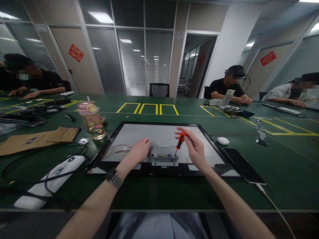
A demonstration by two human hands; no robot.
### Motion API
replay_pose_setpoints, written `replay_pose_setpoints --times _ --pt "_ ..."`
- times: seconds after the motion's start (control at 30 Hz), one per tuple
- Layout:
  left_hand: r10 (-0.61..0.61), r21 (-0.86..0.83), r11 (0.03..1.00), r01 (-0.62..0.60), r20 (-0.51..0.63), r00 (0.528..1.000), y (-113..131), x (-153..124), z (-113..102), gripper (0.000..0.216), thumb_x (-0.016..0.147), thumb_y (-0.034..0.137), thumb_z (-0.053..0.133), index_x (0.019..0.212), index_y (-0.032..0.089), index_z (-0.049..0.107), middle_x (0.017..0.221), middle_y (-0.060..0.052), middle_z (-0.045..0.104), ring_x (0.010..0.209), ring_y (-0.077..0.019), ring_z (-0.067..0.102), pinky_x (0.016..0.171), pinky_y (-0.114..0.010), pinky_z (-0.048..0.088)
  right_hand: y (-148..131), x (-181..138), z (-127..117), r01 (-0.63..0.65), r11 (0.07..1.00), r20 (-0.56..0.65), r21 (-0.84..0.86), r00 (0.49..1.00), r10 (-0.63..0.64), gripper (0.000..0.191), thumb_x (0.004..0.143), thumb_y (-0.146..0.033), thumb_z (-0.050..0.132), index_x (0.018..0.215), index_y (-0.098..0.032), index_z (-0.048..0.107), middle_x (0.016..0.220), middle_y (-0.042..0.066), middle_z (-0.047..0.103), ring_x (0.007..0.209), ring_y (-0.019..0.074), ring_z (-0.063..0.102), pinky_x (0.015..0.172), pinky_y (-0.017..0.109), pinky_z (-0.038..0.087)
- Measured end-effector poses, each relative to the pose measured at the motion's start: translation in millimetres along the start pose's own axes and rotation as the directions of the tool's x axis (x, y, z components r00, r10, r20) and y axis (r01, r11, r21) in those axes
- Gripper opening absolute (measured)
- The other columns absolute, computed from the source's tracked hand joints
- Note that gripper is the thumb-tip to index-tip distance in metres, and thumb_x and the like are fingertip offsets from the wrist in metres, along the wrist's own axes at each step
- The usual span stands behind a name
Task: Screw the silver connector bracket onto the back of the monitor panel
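A flat display panel [164, 132] with a black frame and a pale back lies before me on the green table. Near its front edge sits a metal port box [164, 155] with connectors along its face. My left hand [140, 150] is closed at the box's left end, its fingertips partly hidden there. An orange and black screwdriver [180, 140] is gripped in my right hand [195, 147], between thumb and index finger. The screwdriver tilts, its tip down at the right part of the port box. Thin wires [117, 147] lie on the panel left of my hand.
A phone [244, 166] on a cable and a white mouse [223, 141] lie to the right. Left are a pink-lided bottle [92, 121], a brown paper bag [37, 139] and a white power strip [53, 181] with black cables. Several people sit across the table.
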State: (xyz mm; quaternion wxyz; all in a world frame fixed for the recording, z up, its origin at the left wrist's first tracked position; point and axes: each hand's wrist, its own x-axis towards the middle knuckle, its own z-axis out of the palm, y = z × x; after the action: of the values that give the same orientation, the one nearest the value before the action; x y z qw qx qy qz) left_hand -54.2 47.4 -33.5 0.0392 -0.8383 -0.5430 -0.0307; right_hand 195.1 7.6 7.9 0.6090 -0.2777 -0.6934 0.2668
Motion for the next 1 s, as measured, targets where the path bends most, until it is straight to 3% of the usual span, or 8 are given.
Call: replay_pose_setpoints --times 0.2,0.27,0.37,0.43,0.6,0.73,0.87,1.0 --pt "0.002 -0.001 1.0 -0.002 -0.003 1.0 2.1 -1.7 -3.4 0.035 0.093 0.009 0.04 0.124 0.014 0.056 0.123 -0.015 0.059 0.11 -0.0264 0.059 0.095 -0.04 0.047 4.6 2.8 -3.3 0.074 0.973 -0.137 -0.218 0.985 -0.105 0.028 0.088 -0.025 0.067 0.115 -0.033 0.072 0.1 0.005 0.062 0.09 0.0218 0.062 0.082 0.041 0.054" --pt "0.0 -0.005 1.0 0.0 -0.005 1.0 2.0 -1.7 -3.3 0.035 0.093 0.009 0.04 0.123 0.015 0.057 0.123 -0.015 0.059 0.11 -0.0258 0.059 0.095 -0.039 0.047 3.7 3.0 -3.9 0.09 0.966 -0.126 -0.243 0.984 -0.123 0.027 0.091 -0.026 0.063 0.116 -0.032 0.071 0.097 0.005 0.061 0.089 0.0221 0.061 0.082 0.041 0.053" --pt "-0.001 -0.012 1.0 0.001 -0.008 1.0 1.3 -1.3 -2.0 0.034 0.093 0.009 0.041 0.122 0.016 0.057 0.123 -0.015 0.059 0.111 -0.0257 0.059 0.095 -0.039 0.047 1.4 1.5 -3.1 0.085 0.983 -0.039 -0.161 0.995 -0.093 0.034 0.099 -0.027 0.048 0.128 -0.032 0.064 0.106 0.007 0.061 0.092 0.022 0.063 0.082 0.042 0.054" --pt "0.001 -0.014 1.0 -0.001 -0.01 1.0 0.8 -0.9 -1.1 0.034 0.093 0.01 0.041 0.123 0.015 0.057 0.124 -0.015 0.059 0.112 -0.026 0.059 0.095 -0.039 0.047 0.7 0.6 -2.0 0.062 0.992 -0.017 -0.108 0.998 -0.064 0.034 0.099 -0.028 0.048 0.129 -0.031 0.062 0.111 0.008 0.061 0.095 0.0218 0.063 0.082 0.041 0.055" --pt "0.011 -0.005 1.0 -0.011 -0.013 1.0 0.5 -0.1 -0.3 0.034 0.092 0.01 0.042 0.123 0.014 0.057 0.123 -0.015 0.059 0.11 -0.0262 0.059 0.095 -0.039 0.047 2.5 2.7 -0.9 0.068 0.988 -0.133 -0.14 0.987 -0.087 0.013 0.086 -0.024 0.07 0.098 -0.028 0.07 0.094 0.004 0.059 0.088 0.0202 0.059 0.075 0.035 0.052" --pt "0.001 -0.003 1.0 -0.001 -0.001 1.0 1.7 -0.2 -1.8 0.034 0.093 0.009 0.04 0.121 0.016 0.057 0.122 -0.015 0.06 0.111 -0.0255 0.059 0.095 -0.039 0.047 3.8 5.4 -1.0 0.067 0.992 -0.205 -0.108 0.975 -0.088 0.006 0.081 -0.024 0.074 0.08 -0.025 0.067 0.082 0.001 0.056 0.078 0.0184 0.055 0.069 0.034 0.049" --pt "-0.002 -0.003 1.0 0.002 -0.006 1.0 2.5 -0.8 -3.2 0.034 0.093 0.009 0.039 0.122 0.016 0.057 0.124 -0.015 0.06 0.112 -0.0255 0.059 0.096 -0.039 0.046 5.7 4.7 -0.2 -0.048 0.998 -0.184 0.032 0.981 0.053 0.017 0.082 -0.028 0.073 0.099 -0.027 0.07 0.083 0.001 0.062 0.078 0.0183 0.059 0.072 0.035 0.051" --pt "0.004 -0.002 1.0 -0.004 -0.006 1.0 2.1 -0.5 -2.8 0.034 0.093 0.009 0.041 0.121 0.016 0.057 0.122 -0.015 0.06 0.11 -0.0259 0.06 0.095 -0.039 0.047 7.9 4.8 -0.2 -0.148 0.958 -0.047 0.244 0.985 0.164 0.023 0.091 -0.036 0.063 0.112 -0.029 0.066 0.095 0.003 0.069 0.089 0.0207 0.066 0.085 0.041 0.053"
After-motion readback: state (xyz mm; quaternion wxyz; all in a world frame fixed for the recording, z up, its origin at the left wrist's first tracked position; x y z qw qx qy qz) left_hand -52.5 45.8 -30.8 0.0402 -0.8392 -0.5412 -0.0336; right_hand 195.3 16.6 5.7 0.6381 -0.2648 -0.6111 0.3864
